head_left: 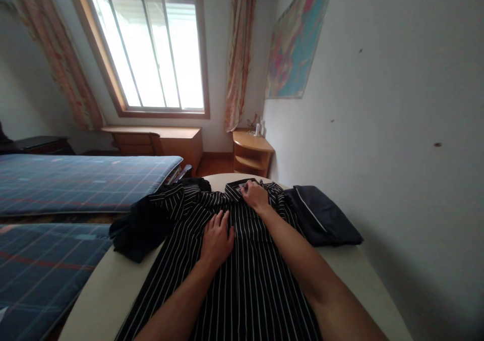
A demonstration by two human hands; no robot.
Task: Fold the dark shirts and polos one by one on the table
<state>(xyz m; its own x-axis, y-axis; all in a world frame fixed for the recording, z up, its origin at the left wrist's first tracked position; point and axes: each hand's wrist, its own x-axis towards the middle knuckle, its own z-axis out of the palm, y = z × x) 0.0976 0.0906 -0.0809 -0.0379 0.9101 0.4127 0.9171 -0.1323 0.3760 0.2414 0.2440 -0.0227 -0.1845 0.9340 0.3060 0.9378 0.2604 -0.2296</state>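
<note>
A black shirt with white stripes point(245, 260) lies spread on a pale round-edged table point(102, 290), its collar toward the far edge. My left hand point(217, 237) rests flat on the shirt's upper left part, fingers stretched out. At the collar point(232, 190) is my right hand point(255, 194), its fingers bent and closed against the cloth there. The fingertips partly cover the inside of the collar, where a small pale label shows. The shirt's left sleeve point(174, 200) lies rumpled over dark cloth.
A folded dark garment with a white line point(325, 217) lies on the table's right, near the wall. Crumpled dark clothing point(138, 232) hangs at the left edge. Plaid mattresses point(83, 179) stand on the left. A corner shelf point(252, 147) and a desk point(177, 136) are beyond.
</note>
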